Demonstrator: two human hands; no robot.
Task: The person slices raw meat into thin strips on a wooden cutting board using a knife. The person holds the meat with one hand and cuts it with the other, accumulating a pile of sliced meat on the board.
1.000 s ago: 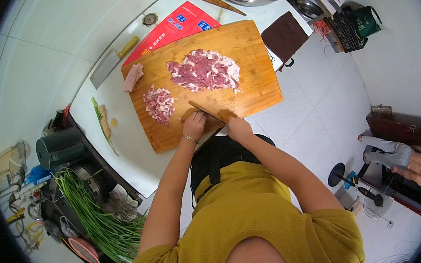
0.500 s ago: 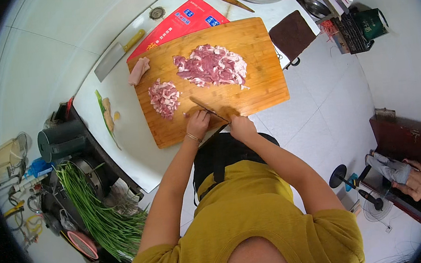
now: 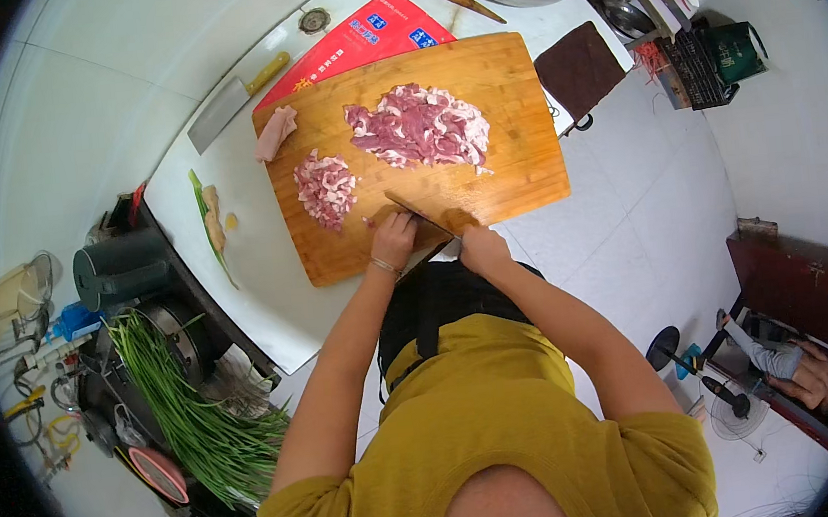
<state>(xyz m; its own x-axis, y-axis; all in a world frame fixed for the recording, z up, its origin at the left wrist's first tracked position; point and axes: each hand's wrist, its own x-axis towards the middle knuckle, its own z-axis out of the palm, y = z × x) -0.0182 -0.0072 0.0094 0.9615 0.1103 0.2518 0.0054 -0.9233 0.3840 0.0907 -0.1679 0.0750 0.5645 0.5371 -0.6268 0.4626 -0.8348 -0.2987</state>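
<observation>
Right hand [image 3: 482,249] is wrapped round the knife [image 3: 415,209] at the near side of the wooden board [image 3: 524,170]. Left hand [image 3: 395,238] is curled in beside the blade, probably to stay clear of the edge; can't tell if it's pinching anything. Diced meat [image 3: 326,189] sits just past it, sliced meat [image 3: 417,128] further up, likely kept apart on purpose. Cleaver [image 3: 219,116] lies on the bench [image 3: 259,282] beyond, out of the way.

This is a kitchen: sliced meat [image 3: 418,130] lies on a wooden cutting board [image 3: 514,166] on the white tabletop [image 3: 276,310]. A cleaver [image 3: 220,114] lies near its wall-side edge; green chives [image 3: 196,415] are heaped beyond its left edge.
</observation>
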